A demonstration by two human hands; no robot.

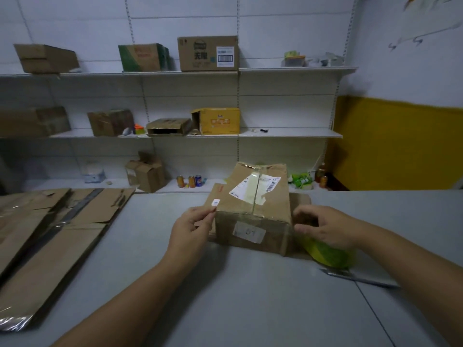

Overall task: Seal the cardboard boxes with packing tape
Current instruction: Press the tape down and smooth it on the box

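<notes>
Head view shows the cardboard box (253,196) sitting mid-table (250,296), a strip of clear tape (256,189) already along its top seam and folding over the near face. From where I stand, the job looks to be at the smoothing or end-finishing stage on this box.

The left hand (190,229) reaches to the box's near left top corner, thumb and forefinger pressed together; whether tape or cardboard lies between them I cannot tell. The right hand (325,226) is at the box's right face, fingers bent and spread, clasping nothing I can make out.

The yellow-green tape roll (333,254) lies just right of the box, under that wrist, with a blade (360,278) further right and nearer. Flattened cartons (62,234) wait well left of the box. Next, I'd guess, the loose ends need pressing flat, or the roll taking up for the side seams.
</notes>
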